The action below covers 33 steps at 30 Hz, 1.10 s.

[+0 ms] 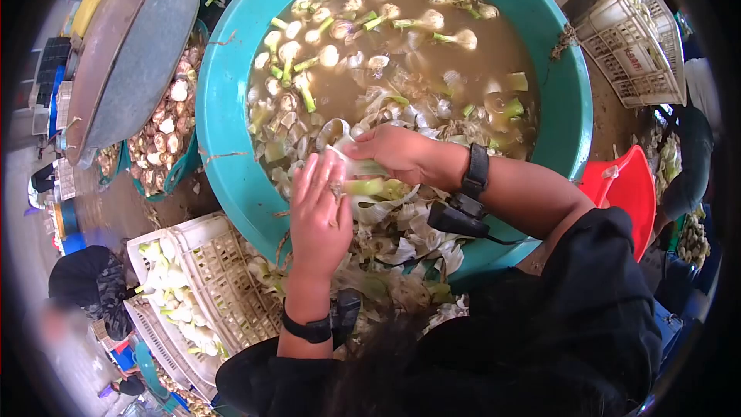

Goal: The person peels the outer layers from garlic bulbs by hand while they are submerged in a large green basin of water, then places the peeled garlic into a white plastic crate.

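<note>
My left hand point(318, 212) is at the near side of a teal tub point(567, 108), its wet fingers around a bulb mostly hidden behind them. A pale green stalk point(364, 186) juts out to the right from between its thumb and fingers. Just beside it, my right hand point(397, 156) pinches a whitish outer layer point(351, 161) near the left fingertips. Brown water point(355, 100) fills the tub. White bulbs with green stalks, such as one bulb point(465, 38), float at the far side. Loose peels point(386, 108) drift in the middle and pile up under my hands.
A crate of trimmed bulbs point(224, 262) stands at the lower left. A metal wheelbarrow point(139, 54) and a bag of bulbs point(164, 135) are on the left. At the right are crates point(629, 50) and a red plastic chair point(629, 193). People are bent over at both edges.
</note>
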Each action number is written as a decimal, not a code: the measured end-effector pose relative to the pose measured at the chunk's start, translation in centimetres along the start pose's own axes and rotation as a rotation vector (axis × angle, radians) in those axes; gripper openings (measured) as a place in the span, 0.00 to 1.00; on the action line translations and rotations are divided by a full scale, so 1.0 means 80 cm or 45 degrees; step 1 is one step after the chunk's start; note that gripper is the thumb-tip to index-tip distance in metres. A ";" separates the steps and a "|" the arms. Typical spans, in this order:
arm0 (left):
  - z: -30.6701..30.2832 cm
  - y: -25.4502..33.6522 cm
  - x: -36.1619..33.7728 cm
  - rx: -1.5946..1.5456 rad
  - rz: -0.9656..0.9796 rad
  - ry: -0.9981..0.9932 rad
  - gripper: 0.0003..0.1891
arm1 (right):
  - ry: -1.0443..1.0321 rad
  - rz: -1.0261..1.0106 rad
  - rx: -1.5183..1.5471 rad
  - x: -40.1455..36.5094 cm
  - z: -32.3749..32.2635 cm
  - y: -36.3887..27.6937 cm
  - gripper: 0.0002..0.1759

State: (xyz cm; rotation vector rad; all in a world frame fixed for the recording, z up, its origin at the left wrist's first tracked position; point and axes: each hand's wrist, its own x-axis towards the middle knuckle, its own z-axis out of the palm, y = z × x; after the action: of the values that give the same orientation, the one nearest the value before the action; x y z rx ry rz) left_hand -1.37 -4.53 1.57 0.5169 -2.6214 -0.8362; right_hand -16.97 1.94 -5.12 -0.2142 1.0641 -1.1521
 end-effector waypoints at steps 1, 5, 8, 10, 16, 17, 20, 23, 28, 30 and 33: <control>0.004 -0.008 -0.006 0.103 0.017 0.059 0.25 | -0.005 0.003 0.000 -0.013 0.010 -0.010 0.14; 0.001 -0.036 -0.013 -1.730 -0.960 0.668 0.13 | -0.281 -0.528 -0.328 -0.058 0.021 -0.023 0.16; -0.010 -0.078 -0.030 -2.103 -1.284 0.886 0.14 | -0.214 -0.828 -0.599 -0.095 -0.005 -0.043 0.21; -0.024 -0.070 -0.023 -2.189 -1.532 1.063 0.12 | -0.156 -0.887 -0.200 -0.102 -0.018 -0.072 0.19; -0.130 -0.135 -0.127 -2.328 -1.179 1.609 0.13 | 0.271 -0.393 -2.093 -0.082 -0.065 -0.081 0.19; -0.167 -0.133 -0.153 -2.311 -0.949 1.910 0.22 | 0.612 -0.197 -2.369 -0.073 -0.077 -0.081 0.19; -0.217 -0.077 -0.126 -1.676 -0.865 2.743 0.27 | 1.294 -0.392 -2.242 -0.018 -0.190 -0.083 0.18; -0.199 -0.134 -0.166 -1.923 -0.677 1.472 0.19 | 1.241 -0.271 -2.372 -0.005 -0.225 -0.085 0.16; -0.011 0.011 0.011 -1.393 -1.312 0.589 0.38 | 0.577 -0.615 -0.348 -0.011 -0.083 -0.070 0.11; 0.038 0.039 0.030 -1.577 -1.396 0.423 0.40 | 0.445 -1.076 -0.444 0.000 -0.028 -0.043 0.18; 0.046 0.025 0.038 -1.587 -1.300 0.598 0.27 | 0.243 -1.668 -1.808 -0.032 0.005 -0.039 0.08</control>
State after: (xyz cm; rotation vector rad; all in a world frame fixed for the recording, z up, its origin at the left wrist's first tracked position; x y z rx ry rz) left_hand -6.07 -2.53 0.59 1.3629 -0.9040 -2.0066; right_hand -18.65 2.50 -1.49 -2.1922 1.8280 -1.2562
